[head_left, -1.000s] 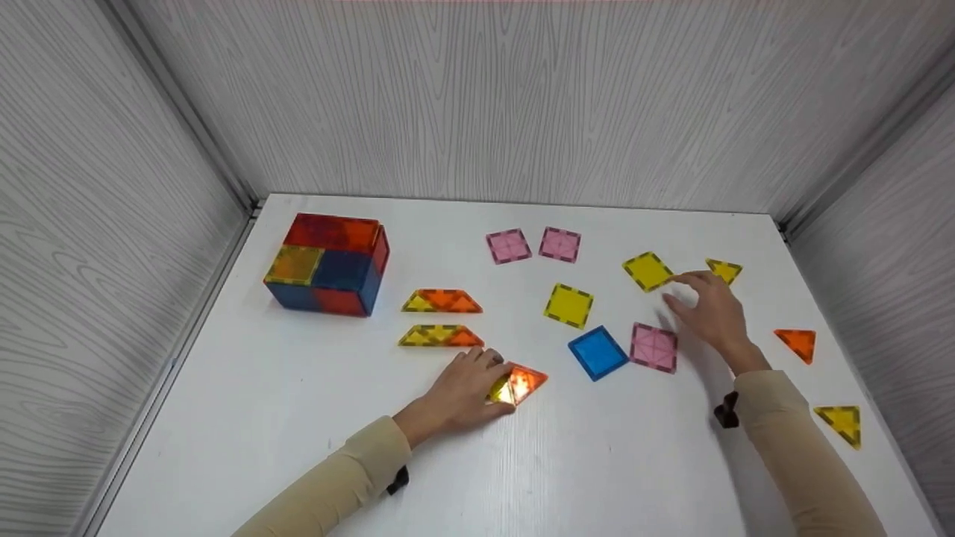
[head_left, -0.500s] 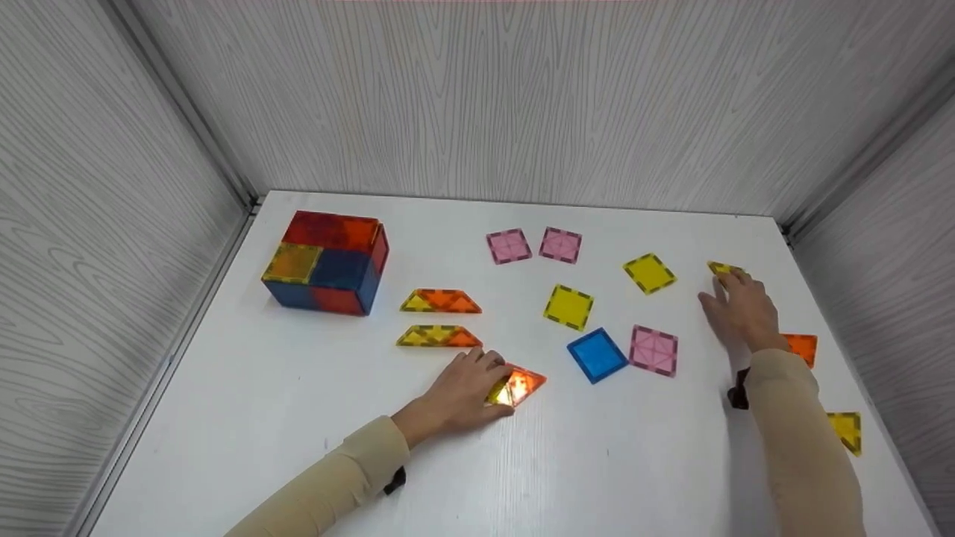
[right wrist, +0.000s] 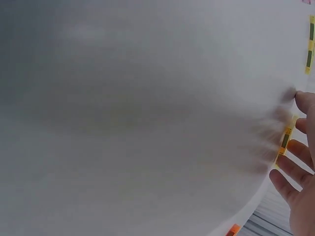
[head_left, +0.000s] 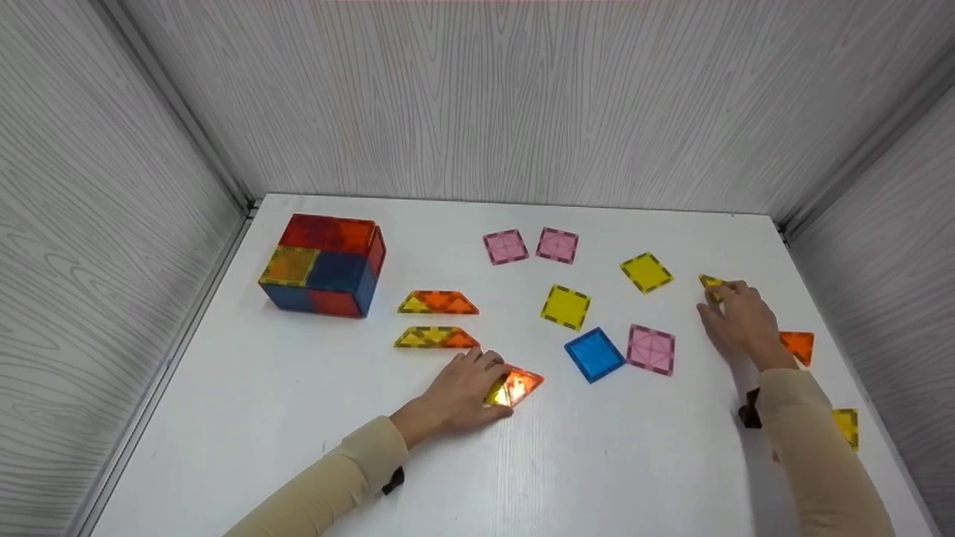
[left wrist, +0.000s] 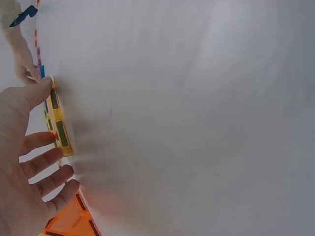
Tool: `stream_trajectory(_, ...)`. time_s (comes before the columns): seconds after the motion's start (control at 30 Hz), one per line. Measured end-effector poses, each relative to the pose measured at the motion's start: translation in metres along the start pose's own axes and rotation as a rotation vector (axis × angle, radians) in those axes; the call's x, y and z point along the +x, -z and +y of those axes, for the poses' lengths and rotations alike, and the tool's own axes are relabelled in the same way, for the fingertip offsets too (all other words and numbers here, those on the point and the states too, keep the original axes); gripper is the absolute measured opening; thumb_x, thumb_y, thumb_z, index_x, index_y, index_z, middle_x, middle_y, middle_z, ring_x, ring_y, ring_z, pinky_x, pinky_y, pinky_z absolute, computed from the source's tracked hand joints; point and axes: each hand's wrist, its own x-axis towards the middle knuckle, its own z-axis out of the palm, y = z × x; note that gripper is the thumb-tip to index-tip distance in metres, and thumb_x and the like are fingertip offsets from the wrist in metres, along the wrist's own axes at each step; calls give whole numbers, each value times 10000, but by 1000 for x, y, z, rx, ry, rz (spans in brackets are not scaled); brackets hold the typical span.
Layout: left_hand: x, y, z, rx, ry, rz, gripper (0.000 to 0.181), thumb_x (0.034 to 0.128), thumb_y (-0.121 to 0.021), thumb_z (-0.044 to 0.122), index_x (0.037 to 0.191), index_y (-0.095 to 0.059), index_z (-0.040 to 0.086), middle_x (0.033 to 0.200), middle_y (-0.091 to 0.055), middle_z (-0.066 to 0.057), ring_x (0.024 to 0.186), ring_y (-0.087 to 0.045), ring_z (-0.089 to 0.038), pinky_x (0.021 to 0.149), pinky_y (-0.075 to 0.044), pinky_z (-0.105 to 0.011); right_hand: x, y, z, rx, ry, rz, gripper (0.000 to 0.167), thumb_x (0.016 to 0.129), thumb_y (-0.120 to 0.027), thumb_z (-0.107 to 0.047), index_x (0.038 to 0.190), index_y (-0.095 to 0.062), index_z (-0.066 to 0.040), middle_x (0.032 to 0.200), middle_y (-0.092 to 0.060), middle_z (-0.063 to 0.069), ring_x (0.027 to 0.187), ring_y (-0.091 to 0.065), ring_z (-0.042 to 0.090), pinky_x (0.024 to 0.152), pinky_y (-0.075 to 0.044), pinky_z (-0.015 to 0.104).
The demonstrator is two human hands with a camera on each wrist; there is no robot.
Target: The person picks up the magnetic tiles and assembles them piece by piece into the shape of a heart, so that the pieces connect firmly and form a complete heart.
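In the head view my left hand (head_left: 466, 391) lies on the table, thumb and fingers gripping the sides of a yellow triangular magnetic tile (head_left: 497, 394). An orange triangular tile (head_left: 525, 384) adjoins it on the right. The left wrist view shows the yellow tile's edge (left wrist: 60, 125) between thumb and fingers. At the table's right side my right hand (head_left: 739, 317) touches another yellow triangular tile (head_left: 710, 283) with its fingertips and partly covers it. In the right wrist view its fingers are nearly straight against that tile's edge (right wrist: 285, 141), with the thumb apart from it.
A coloured tile box (head_left: 324, 265) stands at the back left. Two flat tile strips (head_left: 438, 302) lie near it. Pink (head_left: 557, 245), yellow (head_left: 565, 306) and blue (head_left: 595, 355) square tiles lie mid-table. An orange triangle (head_left: 798, 347) lies near the right edge.
My right hand has moved right from beside the yellow square to the yellow triangle, which has since slid slightly toward me and left. The left hand stays on its tile.
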Motion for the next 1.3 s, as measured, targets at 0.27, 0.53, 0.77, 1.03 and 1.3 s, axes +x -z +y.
stream_trajectory(0.27,3,-3,2,34,-33,16,680,985,-631,614,1486,-570,158,1451,-597,-49,1269,-550,-264,1082,-492,-446,0,4,16,1,-25,-38,719,1084,-490,-496,1573,-405,23,1613,-303,405,1429,-338,623,1153,-315,778)
stream_trajectory(0.53,5,-3,2,51,-31,50,594,977,-672,588,1384,-649,156,1325,-653,-59,1177,-582,-252,1003,-520,-411,-4,10,5,10,-6,-65,709,1040,-606,-501,1477,-530,52,1471,-462,390,1315,-463,565,1117,-406,724)
stream_trajectory(0.77,-5,-3,-4,11,-7,61,614,971,-690,578,1383,-650,125,1323,-663,-76,1231,-591,-274,1096,-516,-440,-34,16,-37,35,123,58,603,987,-725,-420,1377,-643,34,1377,-567,342,1260,-526,539,1049,-466,711)
stream_trajectory(1.03,-14,-4,-6,20,20,72,611,956,-710,576,1367,-668,125,1293,-671,-70,1160,-567,-247,1047,-533,-412,-78,1,-111,48,356,94,486,934,-808,-340,1312,-722,-46,1332,-645,223,1185,-609,404,961,-590,592)
stream_trajectory(1.3,-14,-4,-7,-15,21,93,585,954,-725,552,1363,-667,138,1296,-663,-67,1174,-569,-247,1053,-530,-426,-118,-33,-168,-10,706,47,450,869,-854,-433,1227,-781,-171,1234,-720,87,1107,-671,258,930,-631,447)
